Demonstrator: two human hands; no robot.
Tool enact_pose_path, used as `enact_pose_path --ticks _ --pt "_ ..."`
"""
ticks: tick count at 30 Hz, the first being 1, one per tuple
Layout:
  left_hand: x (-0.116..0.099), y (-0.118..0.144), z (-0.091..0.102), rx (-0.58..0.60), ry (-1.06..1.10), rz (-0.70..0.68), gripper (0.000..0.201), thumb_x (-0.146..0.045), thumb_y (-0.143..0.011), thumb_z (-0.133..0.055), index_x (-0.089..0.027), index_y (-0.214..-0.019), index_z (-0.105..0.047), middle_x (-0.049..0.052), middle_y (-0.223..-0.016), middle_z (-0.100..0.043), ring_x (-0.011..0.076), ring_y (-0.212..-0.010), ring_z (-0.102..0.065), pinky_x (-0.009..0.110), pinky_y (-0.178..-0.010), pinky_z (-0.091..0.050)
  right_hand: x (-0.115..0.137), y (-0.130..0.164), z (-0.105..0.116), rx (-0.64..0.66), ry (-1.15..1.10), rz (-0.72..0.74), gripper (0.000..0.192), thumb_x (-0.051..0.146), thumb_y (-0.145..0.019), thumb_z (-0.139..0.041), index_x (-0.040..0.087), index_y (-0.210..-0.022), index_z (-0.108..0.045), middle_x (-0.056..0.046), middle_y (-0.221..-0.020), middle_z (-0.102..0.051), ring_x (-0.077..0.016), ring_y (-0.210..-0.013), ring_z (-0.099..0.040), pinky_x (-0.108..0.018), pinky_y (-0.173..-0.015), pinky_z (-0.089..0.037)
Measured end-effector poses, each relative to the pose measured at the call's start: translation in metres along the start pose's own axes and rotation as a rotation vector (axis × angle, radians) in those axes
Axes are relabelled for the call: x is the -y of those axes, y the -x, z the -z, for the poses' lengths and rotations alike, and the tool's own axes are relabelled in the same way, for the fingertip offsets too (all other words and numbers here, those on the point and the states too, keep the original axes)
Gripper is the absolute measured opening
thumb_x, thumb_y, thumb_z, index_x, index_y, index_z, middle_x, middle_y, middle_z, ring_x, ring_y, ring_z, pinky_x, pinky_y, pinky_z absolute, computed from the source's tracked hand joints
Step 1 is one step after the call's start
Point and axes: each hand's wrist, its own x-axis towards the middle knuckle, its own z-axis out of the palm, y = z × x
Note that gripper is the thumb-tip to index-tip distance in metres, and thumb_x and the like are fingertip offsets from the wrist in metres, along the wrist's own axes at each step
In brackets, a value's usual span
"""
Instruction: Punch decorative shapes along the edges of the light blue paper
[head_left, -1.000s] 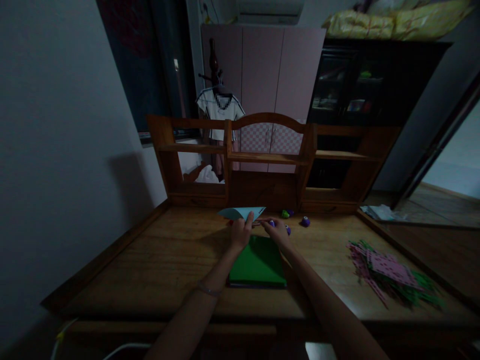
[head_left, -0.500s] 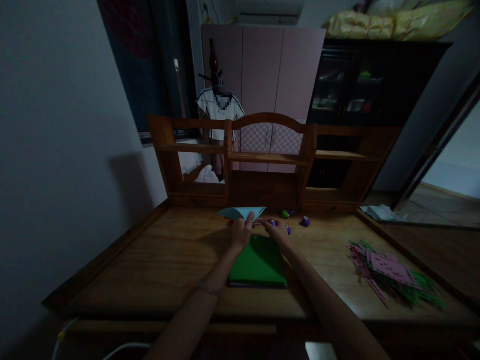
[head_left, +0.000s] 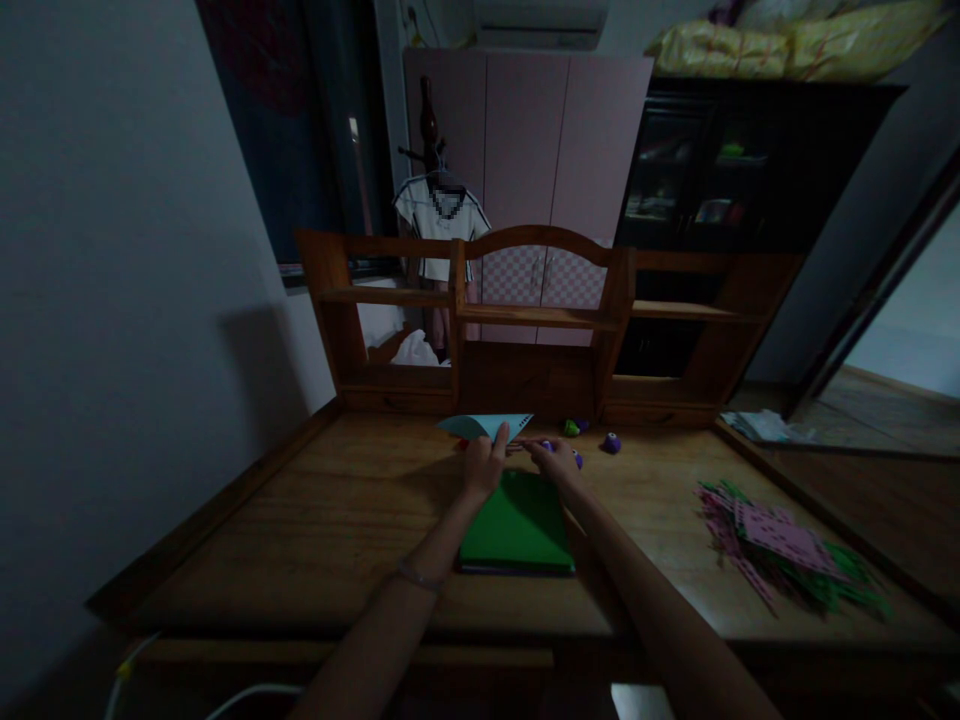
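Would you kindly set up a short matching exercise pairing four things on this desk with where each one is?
Things:
1. light blue folded paper
2. green pad
3. pile of pink and green paper pieces
4. purple punch

Places:
a. far right of the desk
b. flat between the forearms
c. pinched in the left hand
d. alone, right of both hands

Pairs: 1-c, 2-b, 3-a, 4-d

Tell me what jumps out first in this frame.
The bright green pad at the middle of the wooden desk, with both forearms reaching over it. Just beyond it, the left hand holds up a pale blue folded paper while the right hand rests by small purple pieces. A pink-and-green paper pile lies far right.
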Motion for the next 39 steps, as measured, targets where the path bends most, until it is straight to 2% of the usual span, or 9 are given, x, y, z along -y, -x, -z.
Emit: enact_pose_path --ticks 6,12,20,28,32,39 --pt "0.001 0.0 0.0 -0.006 -0.01 -0.003 0.063 -0.056 -0.088 -0.028 -0.012 -0.061 -0.064 0.012 -0.065 -0.066 0.0216 -0.069 -0.061 0.026 -0.065 -0.037 0.005 0.003 0.0 0.006 0.006 -0.002 0.039 0.046 -0.067 -0.059 0.011 -0.082 -0.068 0.001 -0.053 -0.051 -0.0084 -0.042 -0.04 -0.019 -0.039 -0.029" --pt "-0.001 0.0 0.001 -0.022 -0.031 0.054 0.063 -0.058 -0.087 -0.029 -0.013 -0.059 -0.064 0.014 -0.065 -0.066 0.0231 -0.071 -0.061 0.027 -0.064 -0.037 0.009 0.005 0.0 -0.018 0.053 -0.032 0.04 0.047 -0.066 -0.058 0.011 -0.081 -0.067 -0.001 -0.053 -0.052 -0.0093 -0.043 -0.041 -0.02 -0.039 -0.03" --pt "0.0 0.0 0.001 -0.021 -0.045 0.025 0.064 -0.057 -0.088 -0.027 -0.012 -0.062 -0.065 0.012 -0.064 -0.066 0.023 -0.07 -0.062 0.027 -0.064 -0.037 0.007 0.003 0.001 -0.008 0.035 -0.025 0.035 0.042 -0.067 -0.058 0.011 -0.08 -0.067 0.0 -0.054 -0.052 -0.0083 -0.042 -0.039 -0.019 -0.039 -0.029" --pt "-0.011 0.003 0.003 0.007 0.087 0.042 0.063 -0.053 -0.089 -0.025 -0.012 -0.071 -0.07 0.013 -0.069 -0.068 0.0247 -0.079 -0.063 0.029 -0.072 -0.043 0.004 0.002 0.001 -0.028 0.02 -0.047 0.037 0.044 -0.065 -0.062 0.011 -0.081 -0.067 0.001 -0.053 -0.052 -0.0077 -0.039 -0.039 -0.019 -0.038 -0.029" --pt "-0.012 0.003 0.006 -0.027 0.05 0.1 0.061 -0.052 -0.089 -0.027 -0.012 -0.075 -0.071 0.013 -0.066 -0.067 0.0261 -0.08 -0.063 0.03 -0.072 -0.044 0.005 0.002 0.0 -0.028 0.013 -0.048 0.038 0.046 -0.065 -0.062 0.012 -0.081 -0.067 0.002 -0.051 -0.051 -0.0078 -0.04 -0.038 -0.019 -0.038 -0.028" --pt "-0.009 0.001 0.007 -0.04 0.004 0.12 0.059 -0.053 -0.087 -0.031 -0.012 -0.072 -0.07 0.015 -0.069 -0.068 0.0263 -0.083 -0.063 0.029 -0.071 -0.043 0.005 0.001 0.0 -0.022 0.05 -0.036 0.036 0.043 -0.065 -0.061 0.012 -0.082 -0.067 0.001 -0.051 -0.052 -0.0086 -0.042 -0.04 -0.019 -0.039 -0.029"
